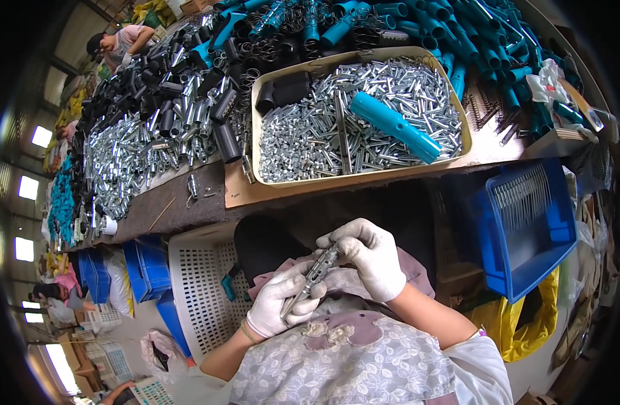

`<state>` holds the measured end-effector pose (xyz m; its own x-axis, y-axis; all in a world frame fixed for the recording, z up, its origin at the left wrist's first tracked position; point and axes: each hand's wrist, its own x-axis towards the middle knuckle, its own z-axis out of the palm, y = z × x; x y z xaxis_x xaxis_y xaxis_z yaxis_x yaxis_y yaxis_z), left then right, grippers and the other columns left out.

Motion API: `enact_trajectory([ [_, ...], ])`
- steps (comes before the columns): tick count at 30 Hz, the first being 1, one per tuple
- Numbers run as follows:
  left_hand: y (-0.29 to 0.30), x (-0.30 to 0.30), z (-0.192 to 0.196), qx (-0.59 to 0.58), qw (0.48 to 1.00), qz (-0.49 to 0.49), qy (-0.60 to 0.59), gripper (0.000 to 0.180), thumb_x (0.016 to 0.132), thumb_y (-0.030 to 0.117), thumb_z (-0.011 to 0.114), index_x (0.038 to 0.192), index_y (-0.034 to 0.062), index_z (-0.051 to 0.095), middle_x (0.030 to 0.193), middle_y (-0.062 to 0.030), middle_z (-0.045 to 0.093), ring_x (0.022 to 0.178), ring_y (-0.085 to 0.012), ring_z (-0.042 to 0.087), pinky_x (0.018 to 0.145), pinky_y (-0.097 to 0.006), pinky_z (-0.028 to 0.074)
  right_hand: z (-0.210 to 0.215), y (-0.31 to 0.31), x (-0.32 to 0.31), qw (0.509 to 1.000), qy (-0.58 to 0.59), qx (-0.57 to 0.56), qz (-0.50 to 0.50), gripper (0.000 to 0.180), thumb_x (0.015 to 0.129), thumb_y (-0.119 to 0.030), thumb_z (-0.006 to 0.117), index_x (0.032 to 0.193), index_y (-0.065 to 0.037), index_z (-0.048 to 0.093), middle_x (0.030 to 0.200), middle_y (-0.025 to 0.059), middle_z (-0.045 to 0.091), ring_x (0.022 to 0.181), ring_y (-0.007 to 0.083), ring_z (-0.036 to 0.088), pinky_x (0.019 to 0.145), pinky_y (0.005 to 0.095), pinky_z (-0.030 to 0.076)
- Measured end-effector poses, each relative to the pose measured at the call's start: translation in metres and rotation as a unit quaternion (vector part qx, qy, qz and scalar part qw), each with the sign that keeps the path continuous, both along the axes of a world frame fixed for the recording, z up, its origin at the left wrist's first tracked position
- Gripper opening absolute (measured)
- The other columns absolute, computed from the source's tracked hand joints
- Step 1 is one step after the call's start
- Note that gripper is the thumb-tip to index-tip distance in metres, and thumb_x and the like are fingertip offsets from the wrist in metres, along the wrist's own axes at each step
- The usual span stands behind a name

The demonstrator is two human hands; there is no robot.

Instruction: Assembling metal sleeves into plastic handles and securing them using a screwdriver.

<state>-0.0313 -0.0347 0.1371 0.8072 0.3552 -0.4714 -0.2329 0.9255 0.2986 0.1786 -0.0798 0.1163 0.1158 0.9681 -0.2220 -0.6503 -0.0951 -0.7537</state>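
Observation:
Both my hands wear white gloves and meet over my lap below the bench edge. My left hand grips the lower end of a small silver metal part, a slim tube-like assembly held at a slant. My right hand pinches its upper end from above. On the bench above stands a shallow tan tray filled with small silver metal tubes; a teal plastic handle and a black sleeve lie on them.
Heaps of black sleeves, silver tubes and teal handles cover the long bench. A blue crate hangs at the right, a white perforated basket at the left, blue bins beyond. Another person works far left.

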Motion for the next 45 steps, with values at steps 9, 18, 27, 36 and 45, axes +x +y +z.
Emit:
enact_trajectory([
  [9,-0.004,0.020,0.017,0.655,0.684,-0.014,0.323,0.050,0.085,0.009,0.074,0.130,-0.0042,0.056,0.095,-0.0121,0.070,0.079,-0.0181,0.069,0.069,-0.029,0.055,-0.016,0.006,-0.005,0.999,-0.030,-0.020,-0.027,0.023,0.097,-0.016,0.064,0.105,0.005,0.058,0.105,0.0190,0.069,0.089,0.0222,0.070,0.080,0.0353,0.061],
  [18,0.010,0.015,0.029,0.751,0.552,0.045,0.361,0.033,0.079,0.004,0.077,0.110,-0.0001,0.069,0.091,-0.0173,0.071,0.079,-0.0283,0.072,0.070,-0.033,0.056,0.044,0.019,0.039,0.949,-0.312,0.021,-0.046,0.014,0.093,-0.003,0.060,0.102,0.000,0.069,0.090,0.0067,0.070,0.079,0.0108,0.067,0.066,0.0235,0.053],
  [27,0.026,0.004,0.046,0.772,0.548,0.019,0.321,0.032,0.078,0.005,0.076,0.109,0.0000,0.069,0.098,-0.0180,0.072,0.084,-0.0313,0.072,0.073,-0.035,0.057,0.088,0.070,0.112,0.463,-0.865,0.077,-0.178,0.037,0.069,-0.025,0.084,0.097,-0.006,0.069,0.096,0.0136,0.063,0.095,0.0349,0.059,0.083,0.0438,0.049],
  [36,0.039,-0.005,0.056,0.772,0.563,0.027,0.295,0.036,0.075,0.003,0.077,0.110,-0.0008,0.068,0.095,-0.0163,0.071,0.081,-0.0262,0.072,0.073,-0.032,0.055,0.121,0.021,0.098,0.804,-0.592,-0.051,-0.011,0.033,0.084,-0.017,0.072,0.110,0.002,0.065,0.085,0.0164,0.067,0.077,0.0217,0.065,0.074,0.0358,0.052],
  [45,0.051,-0.017,0.061,0.821,0.503,-0.049,0.265,0.032,0.076,0.015,0.079,0.106,0.0069,0.071,0.088,-0.0104,0.070,0.073,-0.0283,0.070,0.064,-0.033,0.056,0.106,0.023,0.094,0.796,-0.516,-0.046,0.312,0.039,0.082,-0.029,0.080,0.108,-0.001,0.072,0.087,0.0126,0.073,0.078,0.0177,0.068,0.076,0.0325,0.054],
])
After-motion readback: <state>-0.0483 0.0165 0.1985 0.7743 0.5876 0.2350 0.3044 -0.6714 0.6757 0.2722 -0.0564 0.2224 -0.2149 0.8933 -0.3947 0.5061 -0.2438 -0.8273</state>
